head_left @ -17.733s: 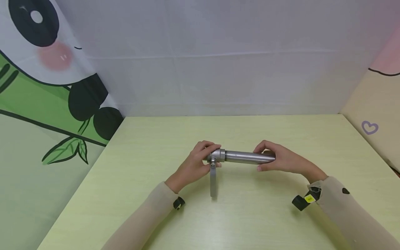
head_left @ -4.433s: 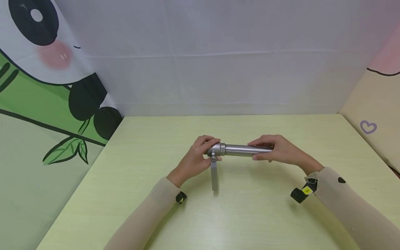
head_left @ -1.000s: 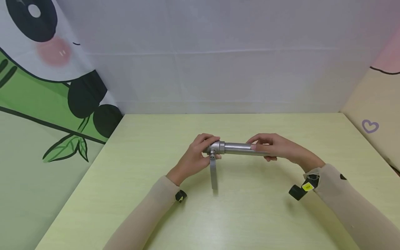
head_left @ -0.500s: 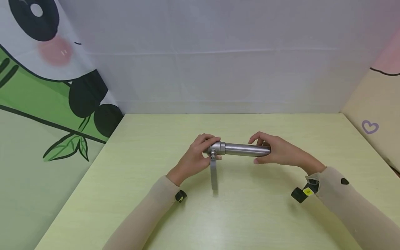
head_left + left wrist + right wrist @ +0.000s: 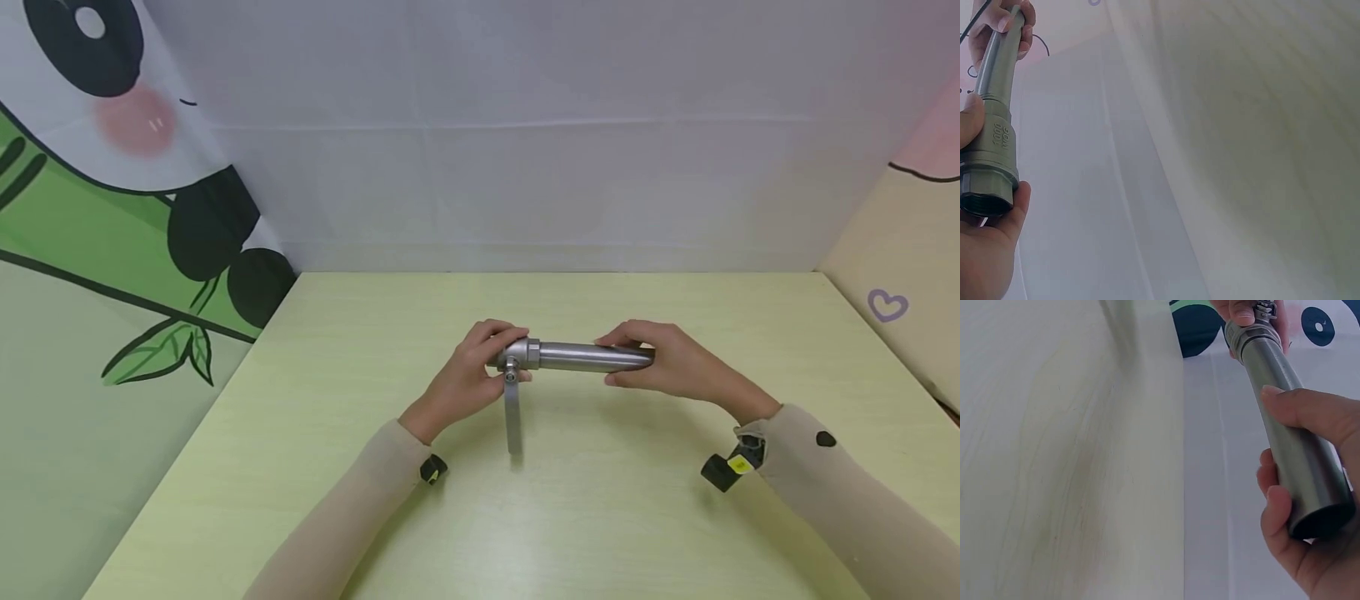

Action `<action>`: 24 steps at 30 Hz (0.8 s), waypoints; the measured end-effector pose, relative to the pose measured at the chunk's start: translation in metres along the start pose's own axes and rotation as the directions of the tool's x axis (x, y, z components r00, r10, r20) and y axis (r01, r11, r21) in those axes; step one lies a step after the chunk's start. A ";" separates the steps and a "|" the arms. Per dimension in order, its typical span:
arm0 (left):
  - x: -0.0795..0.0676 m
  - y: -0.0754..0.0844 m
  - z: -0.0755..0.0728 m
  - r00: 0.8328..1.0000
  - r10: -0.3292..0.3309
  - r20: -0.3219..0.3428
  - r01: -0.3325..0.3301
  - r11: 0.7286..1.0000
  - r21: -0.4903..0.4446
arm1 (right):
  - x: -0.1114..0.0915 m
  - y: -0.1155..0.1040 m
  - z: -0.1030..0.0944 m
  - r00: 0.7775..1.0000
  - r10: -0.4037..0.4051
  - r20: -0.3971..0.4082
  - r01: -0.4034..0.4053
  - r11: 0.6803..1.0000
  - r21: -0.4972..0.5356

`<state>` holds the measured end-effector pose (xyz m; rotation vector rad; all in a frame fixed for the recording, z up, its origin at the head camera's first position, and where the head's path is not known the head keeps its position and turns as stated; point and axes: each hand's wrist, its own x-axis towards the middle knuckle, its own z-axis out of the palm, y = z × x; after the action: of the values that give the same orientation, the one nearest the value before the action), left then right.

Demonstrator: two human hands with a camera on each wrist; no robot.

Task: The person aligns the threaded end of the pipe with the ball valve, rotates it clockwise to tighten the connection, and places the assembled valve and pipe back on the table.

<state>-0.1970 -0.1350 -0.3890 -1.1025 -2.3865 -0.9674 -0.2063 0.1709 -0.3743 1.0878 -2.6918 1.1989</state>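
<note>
A steel ball valve (image 5: 513,356) is gripped by my left hand (image 5: 468,375), thumb on the near side and fingers over the far side. Its flat lever handle (image 5: 512,421) hangs toward me. A smooth metal pipe (image 5: 581,357) joins the valve at its hex end and runs level to the right. My right hand (image 5: 678,362) holds the pipe's free end, with the thumb (image 5: 1307,412) along one side and the fingers (image 5: 1279,515) curled round the other. In the left wrist view, raised lettering shows on the valve body (image 5: 997,137), above its threaded open end.
Both hands are above a pale wood-look table (image 5: 480,517), where their shadows fall. A plain light cloth (image 5: 525,167) stands behind it, with a cartoon-printed panel (image 5: 135,250) on the left and another panel (image 5: 900,250) on the right. Each sleeve carries a small black wrist camera (image 5: 722,472).
My right hand's thumb was across the pipe's front a second ago, then its fingers loosened off the pipe; now they are back round it. The left hand and valve have stayed nearly still.
</note>
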 end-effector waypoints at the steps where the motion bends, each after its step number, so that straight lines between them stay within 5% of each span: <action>1: 0.000 0.000 0.000 1.000 0.001 0.000 -0.001 1.000 -0.001 | 0.000 0.000 0.000 0.999 0.032 0.011 -0.032 0.999 0.018; 9: 0.001 -0.001 0.001 1.000 0.012 -0.008 -0.012 1.000 -0.002 | 0.003 0.001 -0.005 0.958 0.264 0.110 -0.279 0.947 0.156; 24: -0.003 -0.001 0.000 1.000 0.025 0.010 -0.025 1.000 0.002 | 0.003 0.011 -0.003 0.894 0.347 0.283 -0.432 0.835 0.340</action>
<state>-0.1961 -0.1368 -0.3914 -1.1361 -2.3752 -0.9529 -0.2155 0.1762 -0.3784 0.7271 -3.0203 1.8624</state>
